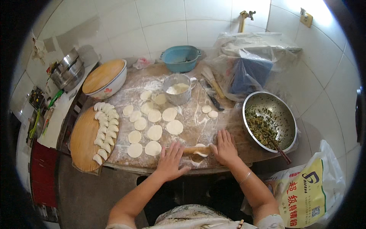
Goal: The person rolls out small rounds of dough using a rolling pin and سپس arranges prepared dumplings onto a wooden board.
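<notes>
A wooden rolling pin lies across the floured board near its front edge. My left hand rests on the pin's left end, fingers stretched out and thumb apart. At its right end my right hand lies with fingers extended forward. Beneath the pin, between the hands, is a small piece of dough, partly hidden by it. Several round dough wrappers are spread left of and beyond my left hand. Two small dough discs lie farther off, in front of my right hand.
Rows of dumplings sit on a round wooden board at left. At right stands a steel bowl of chopped filling with chopsticks. A knife, a flour cup and a blue basin are farther back.
</notes>
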### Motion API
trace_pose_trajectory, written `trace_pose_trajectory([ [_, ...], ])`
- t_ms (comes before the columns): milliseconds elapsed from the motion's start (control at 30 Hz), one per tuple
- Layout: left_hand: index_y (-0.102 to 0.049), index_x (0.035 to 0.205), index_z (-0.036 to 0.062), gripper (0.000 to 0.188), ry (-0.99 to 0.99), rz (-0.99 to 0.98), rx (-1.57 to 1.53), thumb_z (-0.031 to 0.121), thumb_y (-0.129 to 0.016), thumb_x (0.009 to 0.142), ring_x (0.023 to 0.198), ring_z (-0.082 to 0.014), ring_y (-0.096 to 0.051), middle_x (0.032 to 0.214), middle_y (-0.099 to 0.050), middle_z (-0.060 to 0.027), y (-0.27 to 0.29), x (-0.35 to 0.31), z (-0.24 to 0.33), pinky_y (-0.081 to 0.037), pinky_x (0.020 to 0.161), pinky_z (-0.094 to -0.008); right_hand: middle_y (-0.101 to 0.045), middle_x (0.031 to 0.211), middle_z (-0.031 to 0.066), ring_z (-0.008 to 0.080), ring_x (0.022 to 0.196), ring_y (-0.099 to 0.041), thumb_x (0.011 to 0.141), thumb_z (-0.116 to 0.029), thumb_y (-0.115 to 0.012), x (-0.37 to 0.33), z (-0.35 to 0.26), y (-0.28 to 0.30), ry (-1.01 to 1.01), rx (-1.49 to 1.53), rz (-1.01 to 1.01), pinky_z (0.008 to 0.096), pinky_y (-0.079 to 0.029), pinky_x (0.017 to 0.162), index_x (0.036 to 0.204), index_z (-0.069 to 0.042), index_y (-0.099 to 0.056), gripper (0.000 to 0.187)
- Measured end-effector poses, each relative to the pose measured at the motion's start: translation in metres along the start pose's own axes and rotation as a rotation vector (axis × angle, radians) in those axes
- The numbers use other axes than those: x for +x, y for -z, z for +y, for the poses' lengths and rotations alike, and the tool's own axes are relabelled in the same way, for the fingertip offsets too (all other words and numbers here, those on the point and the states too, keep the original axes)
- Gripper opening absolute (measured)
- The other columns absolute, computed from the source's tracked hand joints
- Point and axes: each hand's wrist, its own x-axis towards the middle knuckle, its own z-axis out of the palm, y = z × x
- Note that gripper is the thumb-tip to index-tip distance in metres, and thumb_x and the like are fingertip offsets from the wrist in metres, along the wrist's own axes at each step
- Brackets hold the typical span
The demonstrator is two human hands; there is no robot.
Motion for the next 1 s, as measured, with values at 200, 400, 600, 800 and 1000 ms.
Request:
trace_pose_trajectory([
  [200,-0.025,0.150,0.0052,0.094,-0.064,-0.014,-0.008,0.068,-0.050,0.085,0.146,-0.0337,-0.013,0.157,-0.018,-0.0185,-0.011,-0.032,-0.004,-0.005,0.115,-0.0586,-0.030,0.151,0.0241,0.0395,0.140,-0.028,0.093,-0.049,-0.050,-0.033,-0.013,0.005,0.269,-0.140,-0.023,0.0488,-0.022,0.115,0.141,0.002,-0.038,0.072],
  [400,-0.033,0.146,0.0040,0.087,-0.063,0.093,-0.102,0.060,-0.058,0.085,0.142,-0.0350,-0.023,0.151,-0.030,-0.0186,-0.020,-0.053,0.012,-0.011,0.113,-0.0595,-0.040,0.143,0.0196,0.0361,0.134,-0.035,0.082,-0.031,-0.072,-0.070,-0.008,0.020,0.278,-0.051,0.067,0.0529,-0.025,0.111,0.130,-0.008,-0.050,0.058],
  [600,-0.044,0.138,0.0069,0.061,-0.053,0.230,-0.182,0.039,-0.060,0.090,0.138,-0.0369,-0.031,0.145,-0.038,-0.0186,-0.004,-0.009,0.018,-0.014,0.112,-0.0606,-0.051,0.133,0.0163,0.0346,0.128,-0.043,0.078,-0.023,-0.075,-0.068,-0.001,0.016,0.316,0.004,0.098,0.0525,-0.033,0.106,0.108,-0.006,-0.058,0.039],
  [800,-0.062,0.111,0.0051,0.028,0.024,0.687,-0.394,0.011,-0.061,0.084,0.114,-0.0365,-0.051,0.120,-0.057,-0.0166,0.016,0.029,0.026,-0.037,0.100,-0.0472,-0.054,0.129,0.0181,0.0380,0.125,-0.045,0.080,-0.022,-0.073,-0.050,0.005,0.015,0.212,0.174,0.134,0.0480,-0.038,0.101,0.098,-0.002,-0.059,0.030],
  [1000,-0.065,0.095,0.0042,0.015,-0.032,0.449,-0.507,0.010,-0.063,0.082,0.095,-0.0312,-0.060,0.099,-0.065,-0.0099,-0.003,0.048,0.031,-0.047,0.083,-0.0420,-0.053,0.131,0.0226,0.0413,0.125,-0.045,0.082,-0.023,-0.072,-0.052,0.008,0.008,0.069,0.211,0.132,0.0481,-0.039,0.102,0.100,0.002,-0.061,0.033],
])
